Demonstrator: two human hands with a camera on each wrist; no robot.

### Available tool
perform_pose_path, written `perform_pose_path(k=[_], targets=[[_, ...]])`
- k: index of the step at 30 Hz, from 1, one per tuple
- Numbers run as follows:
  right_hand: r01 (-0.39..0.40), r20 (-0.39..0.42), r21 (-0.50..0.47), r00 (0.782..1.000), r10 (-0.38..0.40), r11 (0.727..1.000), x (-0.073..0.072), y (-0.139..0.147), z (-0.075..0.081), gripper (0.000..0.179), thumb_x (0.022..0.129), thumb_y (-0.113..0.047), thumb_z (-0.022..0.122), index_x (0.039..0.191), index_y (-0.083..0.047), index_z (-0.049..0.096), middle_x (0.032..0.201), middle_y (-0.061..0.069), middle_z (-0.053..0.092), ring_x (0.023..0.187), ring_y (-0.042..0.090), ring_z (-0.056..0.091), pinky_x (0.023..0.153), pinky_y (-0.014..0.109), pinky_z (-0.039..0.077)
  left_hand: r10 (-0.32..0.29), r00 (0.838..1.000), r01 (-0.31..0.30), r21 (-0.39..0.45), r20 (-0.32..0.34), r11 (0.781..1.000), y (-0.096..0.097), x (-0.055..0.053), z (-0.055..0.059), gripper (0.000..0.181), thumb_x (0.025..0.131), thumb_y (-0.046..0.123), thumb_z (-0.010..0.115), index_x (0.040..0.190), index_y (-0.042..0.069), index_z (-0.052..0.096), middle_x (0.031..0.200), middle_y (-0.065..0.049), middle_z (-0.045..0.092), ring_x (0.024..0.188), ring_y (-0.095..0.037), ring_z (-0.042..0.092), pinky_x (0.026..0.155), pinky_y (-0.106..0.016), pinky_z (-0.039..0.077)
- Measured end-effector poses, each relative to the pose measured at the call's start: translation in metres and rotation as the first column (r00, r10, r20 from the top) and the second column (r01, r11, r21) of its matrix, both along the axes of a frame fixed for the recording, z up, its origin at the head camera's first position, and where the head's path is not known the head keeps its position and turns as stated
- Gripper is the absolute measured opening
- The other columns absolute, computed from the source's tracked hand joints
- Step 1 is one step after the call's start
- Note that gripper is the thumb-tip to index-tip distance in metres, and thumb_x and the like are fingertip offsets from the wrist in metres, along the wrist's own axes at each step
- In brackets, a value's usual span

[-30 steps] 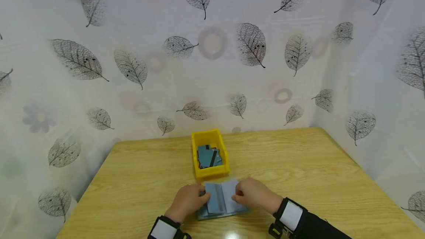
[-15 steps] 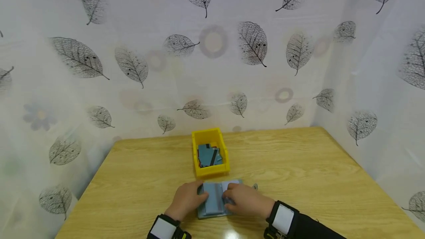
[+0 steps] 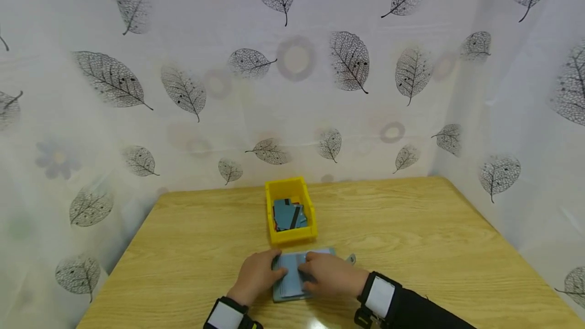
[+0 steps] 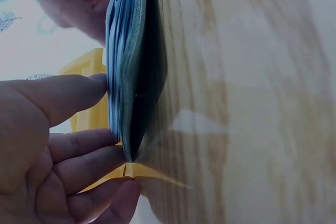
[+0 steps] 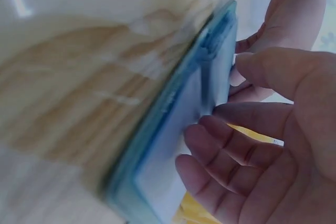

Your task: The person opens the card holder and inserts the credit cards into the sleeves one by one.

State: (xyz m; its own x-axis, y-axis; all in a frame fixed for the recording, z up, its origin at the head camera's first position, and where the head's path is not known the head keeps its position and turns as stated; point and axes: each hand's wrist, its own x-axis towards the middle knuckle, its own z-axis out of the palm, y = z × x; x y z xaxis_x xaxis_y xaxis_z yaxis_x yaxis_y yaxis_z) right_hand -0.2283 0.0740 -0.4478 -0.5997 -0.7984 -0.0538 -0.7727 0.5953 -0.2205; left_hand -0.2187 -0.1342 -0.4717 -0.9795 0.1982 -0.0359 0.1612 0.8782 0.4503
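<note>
A blue-green card holder [image 3: 291, 284] lies spread on the table, its clear sleeves stacked thick on the left side. My left hand [image 3: 256, 274] holds that side, thumb laid over the sleeves and the other fingers at the outer edge. In the left wrist view, the layered sleeves [image 4: 118, 51] show edge-on under the left thumb [image 4: 79, 95]. My right hand [image 3: 332, 274] is over the holder's right half and middle, hiding much of it. Its loosely bent fingers [image 5: 202, 142] touch the page near the fold in the right wrist view, with the thumb apart.
Just behind the holder stands a yellow bin [image 3: 293, 237] with several blue-grey cards [image 3: 285, 216] inside. A small strap end with a snap [image 3: 351, 258] sticks out right of the holder. A leaf-print curtain [image 3: 292, 105] hangs along the back and sides of the wooden table [image 3: 201, 237].
My right hand has moved left across the card holder, from its right page toward the fold, and the page it held now lies down. My left hand stays at the left edge.
</note>
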Motion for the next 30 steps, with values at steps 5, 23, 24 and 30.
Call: perform_pose_path(k=[5, 23, 24, 30], targets=[[0.069, -0.027, -0.079, 0.997, -0.071, 0.994, -0.012, -0.012, 0.014, 0.025, 0.092, -0.025, 0.066, 0.11, -0.009, 0.07, 0.094, 0.0, 0.065, 0.077, 0.007, 0.059, 0.066, 0.024, 0.049, -0.017, 0.999, 0.017, -0.006, -0.036, 1.0, 0.001, 0.002, 0.0, 0.046, 0.082, 0.034, 0.077, 0.116, 0.004, 0.068, 0.108, -0.011, 0.07, 0.095, -0.031, 0.065, 0.082, -0.05, 0.049], [0.399, 0.026, -0.264, 0.913, -0.407, 0.878, -0.075, -0.054, 0.012, 0.022, 0.091, -0.015, 0.064, 0.104, 0.002, 0.07, 0.1, 0.013, 0.067, 0.091, 0.024, 0.062, 0.08, 0.038, 0.052, -0.027, 0.997, 0.026, -0.005, -0.072, 1.0, 0.002, 0.004, 0.005, 0.042, 0.082, 0.032, 0.077, 0.111, 0.004, 0.068, 0.1, -0.012, 0.071, 0.087, -0.03, 0.066, 0.073, -0.046, 0.05], [0.426, 0.05, -0.256, 0.902, -0.428, 0.868, -0.079, -0.057, 0.01, 0.022, 0.091, -0.015, 0.065, 0.103, 0.002, 0.07, 0.099, 0.013, 0.068, 0.09, 0.024, 0.063, 0.079, 0.038, 0.052, -0.025, 0.997, 0.024, -0.003, -0.069, 1.0, 0.003, 0.004, 0.005, 0.041, 0.082, 0.032, 0.077, 0.111, 0.004, 0.068, 0.1, -0.011, 0.071, 0.086, -0.029, 0.066, 0.073, -0.045, 0.05], [0.521, 0.085, -0.24, 0.852, -0.517, 0.819, -0.095, -0.07, -0.005, 0.018, 0.087, -0.016, 0.071, 0.094, 0.0, 0.068, 0.085, 0.01, 0.066, 0.074, 0.023, 0.06, 0.067, 0.035, 0.049, -0.012, 0.996, 0.012, -0.003, -0.083, 1.0, 0.004, 0.004, 0.002, 0.038, 0.08, 0.032, 0.079, 0.107, 0.006, 0.069, 0.093, -0.008, 0.07, 0.078, -0.024, 0.064, 0.065, -0.04, 0.048]])
